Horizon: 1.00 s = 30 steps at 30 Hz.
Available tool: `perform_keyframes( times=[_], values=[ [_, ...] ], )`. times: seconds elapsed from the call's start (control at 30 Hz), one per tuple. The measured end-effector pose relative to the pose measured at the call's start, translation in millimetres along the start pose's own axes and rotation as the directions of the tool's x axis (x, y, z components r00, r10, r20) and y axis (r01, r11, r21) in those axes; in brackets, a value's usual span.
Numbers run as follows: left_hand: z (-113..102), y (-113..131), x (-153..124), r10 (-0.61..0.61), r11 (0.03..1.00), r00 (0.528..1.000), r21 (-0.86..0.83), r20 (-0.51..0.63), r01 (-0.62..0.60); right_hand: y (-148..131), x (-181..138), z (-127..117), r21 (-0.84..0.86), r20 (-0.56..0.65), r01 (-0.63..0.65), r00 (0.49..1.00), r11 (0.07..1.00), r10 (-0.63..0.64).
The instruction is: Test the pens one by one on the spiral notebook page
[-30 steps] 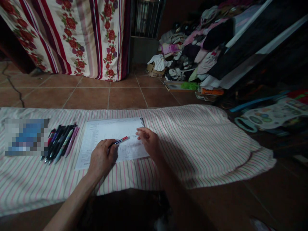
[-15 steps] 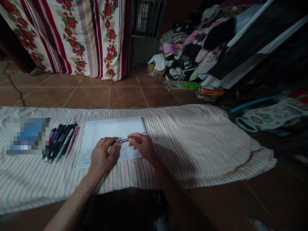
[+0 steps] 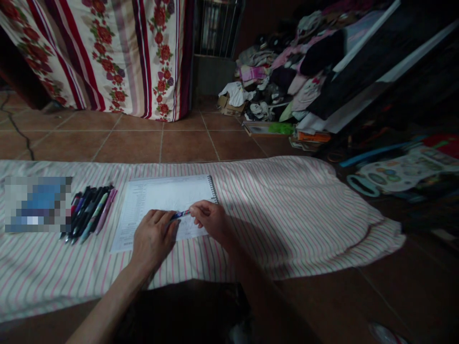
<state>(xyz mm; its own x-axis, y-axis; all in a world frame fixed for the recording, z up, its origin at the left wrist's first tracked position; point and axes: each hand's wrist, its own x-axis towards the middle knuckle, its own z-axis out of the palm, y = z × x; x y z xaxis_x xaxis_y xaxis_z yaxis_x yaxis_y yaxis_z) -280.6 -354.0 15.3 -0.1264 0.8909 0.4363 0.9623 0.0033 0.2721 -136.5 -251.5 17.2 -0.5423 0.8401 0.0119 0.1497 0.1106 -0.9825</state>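
At 9 o'clock from the held pen [image 3: 182, 213], far out on the striped cloth [image 3: 287, 210], lies a blue item [image 3: 43, 200], pixelated — identity cannot be told. Nearer, same direction: a row of loose pens [image 3: 89, 215], side by side, mostly dark, a pink one at the right. At 11 o'clock, beyond the cloth, hangs a floral curtain [image 3: 132, 57]. Next, a spiral-bound pad [image 3: 172, 192], print down its left part, coil along its right edge. Left hand [image 3: 152, 234], at 8 o'clock: curled, thumb and fingers closed on the pen's left end. The pen lies over the pad's lower half; contact with the paper cannot be told. Right hand [image 3: 209, 219], at 3 o'clock: thumb and forefinger pinching the pen's right end, remaining fingers folded. Between 1 and 2 o'clock — a clothes heap [image 3: 283, 79].
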Motion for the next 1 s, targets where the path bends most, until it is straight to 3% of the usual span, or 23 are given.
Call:
perform_keyframes(
  times=[0.33,0.4,0.5,0.63,0.83,1.0],
  values=[
    [-10.2,2.4,-1.6,-0.035,0.999,0.992,0.011,0.120,0.034,-1.2,-9.8,14.5,0.071,0.110,0.018,0.994,0.997,-0.026],
    [-15.6,0.6,0.2,-0.044,0.998,0.987,0.059,0.153,0.036,-1.1,-10.7,15.4,0.008,0.056,0.062,0.996,0.998,-0.062],
    [-24.3,-1.6,3.6,-0.088,0.991,0.977,0.118,0.195,0.066,-1.6,-11.1,8.4,-0.238,-0.103,0.140,0.980,0.961,-0.168],
    [-33.0,-1.8,7.4,-0.136,0.986,0.959,0.125,0.249,0.108,-7.3,-11.5,-8.6,-0.374,-0.318,0.035,0.934,0.927,-0.164],
    [-31.1,2.5,8.2,-0.181,0.982,0.950,0.096,0.255,0.162,-7.0,-11.7,-18.5,-0.421,-0.397,0.094,0.875,0.902,-0.277],
    [-22.1,-1.8,7.0,-0.180,0.982,0.967,0.089,0.179,0.167,7.5,-3.0,-23.6,-0.571,-0.425,0.066,0.829,0.818,-0.363]
  ],
)
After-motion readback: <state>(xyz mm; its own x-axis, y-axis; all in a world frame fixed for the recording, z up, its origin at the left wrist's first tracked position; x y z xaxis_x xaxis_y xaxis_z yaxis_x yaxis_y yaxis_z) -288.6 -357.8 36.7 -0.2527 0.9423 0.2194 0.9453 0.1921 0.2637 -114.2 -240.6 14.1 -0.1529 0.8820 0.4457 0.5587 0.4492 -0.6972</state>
